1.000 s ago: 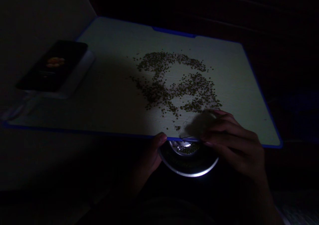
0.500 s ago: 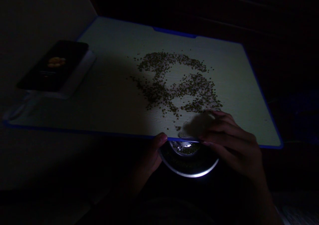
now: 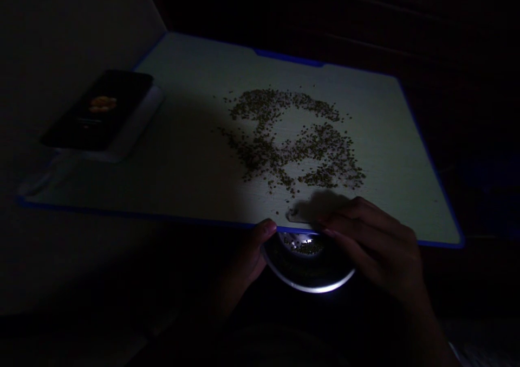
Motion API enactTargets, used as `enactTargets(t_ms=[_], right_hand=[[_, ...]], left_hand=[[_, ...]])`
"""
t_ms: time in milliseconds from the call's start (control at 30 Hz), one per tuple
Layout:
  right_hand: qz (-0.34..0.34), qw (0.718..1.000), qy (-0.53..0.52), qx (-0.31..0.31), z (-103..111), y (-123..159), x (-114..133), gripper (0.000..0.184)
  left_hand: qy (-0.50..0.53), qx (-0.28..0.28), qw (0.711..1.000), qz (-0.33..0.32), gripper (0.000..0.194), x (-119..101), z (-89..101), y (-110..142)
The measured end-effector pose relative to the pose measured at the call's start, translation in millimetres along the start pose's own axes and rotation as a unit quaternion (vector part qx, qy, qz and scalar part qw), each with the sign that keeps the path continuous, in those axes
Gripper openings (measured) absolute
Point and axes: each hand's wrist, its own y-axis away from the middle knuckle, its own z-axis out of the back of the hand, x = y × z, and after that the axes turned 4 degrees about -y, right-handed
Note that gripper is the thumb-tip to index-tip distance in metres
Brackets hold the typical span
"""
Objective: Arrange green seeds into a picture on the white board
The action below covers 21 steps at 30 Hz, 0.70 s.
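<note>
Small dark green grains, like lentils or mung beans [image 3: 325, 150], lie scattered in a loose patch on a pale board [image 3: 195, 183] with a blue rim. My right hand [image 3: 377, 242] rests at the board's near edge, fingers bent and pinched on a thin flat strip [image 3: 300, 219] that lies on the surface. My left hand [image 3: 254, 253] is closed at the left side of a shiny metal bowl [image 3: 317, 289], its thumb over the board's rim; its other fingers are mostly hidden. The bowl sits below the board's edge with some grains inside.
A phone [image 3: 97, 110] with a lit picture lies on a white box-like block [image 3: 142, 118] at the board's left, with a pale cable or strap [image 3: 40, 180] beside it. A wall stands at left. The surroundings are very dark.
My right hand has drawn slightly down towards the board's near edge, its fingers bending more. The view has shifted a little. The left hand stays by the bowl.
</note>
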Motion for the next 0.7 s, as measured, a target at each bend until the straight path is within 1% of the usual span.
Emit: enactTargets(t_ms=[33,100,133,233,333,433,533,633,700], right_hand=[[-0.009,1.0,0.0,-0.006,-0.6,-0.9,0.4,0.021],[-0.027,0.999,0.0,-0.023,-1.5,-2.3,0.3,0.022],[-0.036,0.999,-0.001,-0.031,-2.0,-2.7,0.0,0.021],[-0.065,0.996,0.002,-0.054,-3.5,-3.5,-1.4,0.019],[-0.095,0.993,0.01,-0.069,-4.8,-3.6,-1.8,0.017],[-0.111,0.99,0.017,-0.084,-4.9,-3.3,-1.2,0.017],[-0.116,0.988,0.033,-0.091,-4.4,-3.2,-0.8,0.016],[-0.124,0.986,0.051,-0.097,-4.7,-3.6,-1.7,0.016],[-0.13,0.984,0.061,-0.104,-5.7,-4.4,-2.8,0.016]], left_hand=[[0.007,-0.005,1.0,0.015,0.067,0.5,-1.5,0.5],[0.026,-0.013,1.0,0.008,0.069,0.8,-5.9,-0.5],[0.019,-0.013,1.0,0.006,0.068,0.5,-8.1,-1.5],[0.003,-0.016,1.0,-0.024,0.069,-1.9,-13.5,-4.0],[-0.007,-0.053,0.998,-0.042,0.073,-5.5,-16.7,-3.3],[-0.019,-0.082,0.996,-0.025,0.074,-8.4,-17.8,0.5],[-0.024,-0.067,0.997,0.007,0.072,-9.4,-15.2,4.4],[-0.018,-0.048,0.999,-0.005,0.074,-8.3,-12.1,6.1],[-0.016,-0.053,0.998,-0.017,0.076,-6.8,-12.0,6.4]])
